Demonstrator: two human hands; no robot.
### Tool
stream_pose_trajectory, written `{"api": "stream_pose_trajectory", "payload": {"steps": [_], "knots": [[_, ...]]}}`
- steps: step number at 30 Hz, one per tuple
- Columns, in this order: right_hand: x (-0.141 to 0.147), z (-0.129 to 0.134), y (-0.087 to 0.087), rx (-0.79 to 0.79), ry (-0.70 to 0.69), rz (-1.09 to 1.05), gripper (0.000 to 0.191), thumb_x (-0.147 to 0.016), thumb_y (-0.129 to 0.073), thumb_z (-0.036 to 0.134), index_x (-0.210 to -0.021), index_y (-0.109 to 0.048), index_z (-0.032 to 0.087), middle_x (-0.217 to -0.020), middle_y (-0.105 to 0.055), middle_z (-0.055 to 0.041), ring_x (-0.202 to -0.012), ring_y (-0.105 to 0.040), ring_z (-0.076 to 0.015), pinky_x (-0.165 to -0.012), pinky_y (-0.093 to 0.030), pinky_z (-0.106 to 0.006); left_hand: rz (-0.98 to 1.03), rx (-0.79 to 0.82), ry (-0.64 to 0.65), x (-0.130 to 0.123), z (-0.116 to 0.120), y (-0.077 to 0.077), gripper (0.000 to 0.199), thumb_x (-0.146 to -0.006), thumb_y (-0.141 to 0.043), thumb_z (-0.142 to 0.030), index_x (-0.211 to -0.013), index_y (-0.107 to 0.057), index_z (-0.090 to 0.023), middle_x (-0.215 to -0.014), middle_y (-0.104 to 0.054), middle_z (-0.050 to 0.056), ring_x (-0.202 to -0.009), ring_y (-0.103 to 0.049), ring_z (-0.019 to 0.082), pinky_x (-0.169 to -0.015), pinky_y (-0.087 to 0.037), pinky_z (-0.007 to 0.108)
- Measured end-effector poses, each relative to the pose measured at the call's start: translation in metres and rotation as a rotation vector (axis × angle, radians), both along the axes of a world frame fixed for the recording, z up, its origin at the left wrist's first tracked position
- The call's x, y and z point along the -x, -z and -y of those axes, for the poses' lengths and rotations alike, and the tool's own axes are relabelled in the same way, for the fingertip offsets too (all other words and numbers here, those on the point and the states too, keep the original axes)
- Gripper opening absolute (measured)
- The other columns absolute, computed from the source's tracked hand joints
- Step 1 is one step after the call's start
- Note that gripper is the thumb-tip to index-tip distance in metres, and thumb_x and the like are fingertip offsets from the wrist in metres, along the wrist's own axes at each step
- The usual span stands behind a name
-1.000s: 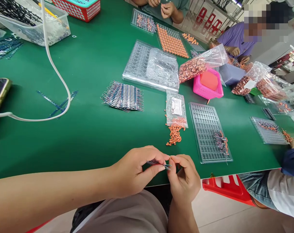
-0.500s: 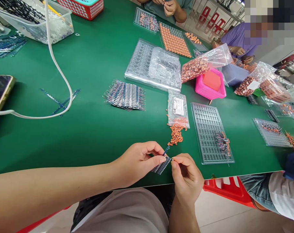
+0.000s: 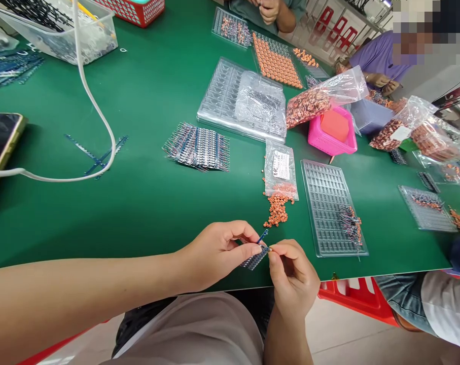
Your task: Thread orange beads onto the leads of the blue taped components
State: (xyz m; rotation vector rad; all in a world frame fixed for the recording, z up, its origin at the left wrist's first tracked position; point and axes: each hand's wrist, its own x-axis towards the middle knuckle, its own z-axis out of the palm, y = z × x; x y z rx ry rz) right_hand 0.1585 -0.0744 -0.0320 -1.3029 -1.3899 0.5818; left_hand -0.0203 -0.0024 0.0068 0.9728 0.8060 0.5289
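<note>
Near the table's front edge, my left hand [image 3: 220, 253] is closed on a small dark circuit-board panel [image 3: 255, 259] with rows of pale marks. A thin blue strip [image 3: 262, 235] sticks up beside its thumb and fingertips. My right hand [image 3: 292, 268] is in a pinch at the panel's right corner. Between its thumb and forefinger is a tiny brownish piece, too small to name. Just beyond my hands lies a loose heap of small orange rings [image 3: 277, 212], at the mouth of a clear labelled bag [image 3: 281, 170]. Farther left rests a stack of similar board panels [image 3: 199, 147].
To the right lies a clear compartment tray [image 3: 324, 197] with a cluster of wired parts [image 3: 350, 225]. Farther back are stacked clear trays [image 3: 222, 96], a pink basket [image 3: 331, 142] and bags of rings. A white cable [image 3: 96, 106] crosses the left side. Co-workers sit around the table.
The whole view has shifted slightly. Both hands stay at the panel in nearly the same pose, with the right fingertips still at its corner.
</note>
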Motion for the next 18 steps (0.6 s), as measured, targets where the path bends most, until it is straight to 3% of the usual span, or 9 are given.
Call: {"api": "stream_pose_trajectory", "payload": {"steps": [10,18], "knots": [[-0.0009,-0.0012,-0.0009,0.029,-0.033,-0.017,0.018,-0.089,-0.066,0.007,-0.093,-0.069,0.024,-0.079,-0.063,0.0009,-0.075,-0.056,-0.0142,-0.062,-0.043,-0.026,-0.064,-0.064,0.022,0.0004,-0.0004,-0.001,0.017,-0.085,-0.065,-0.031,-0.088,-0.067,-0.014,-0.081,-0.065,0.0,-0.073,-0.06,0.015,-0.072,-0.048,0.03],[-0.0062,-0.0022,-0.0044,0.103,-0.103,-0.08,0.016,-0.09,-0.066,0.01,-0.094,-0.07,0.025,-0.078,-0.062,0.0011,-0.068,-0.054,-0.0126,-0.055,-0.04,-0.024,-0.097,-0.056,0.042,0.0014,-0.0013,-0.0037,0.016,-0.083,-0.065,-0.032,-0.083,-0.063,-0.016,-0.071,-0.058,-0.004,-0.064,-0.05,0.011,-0.062,-0.041,0.025]]}}
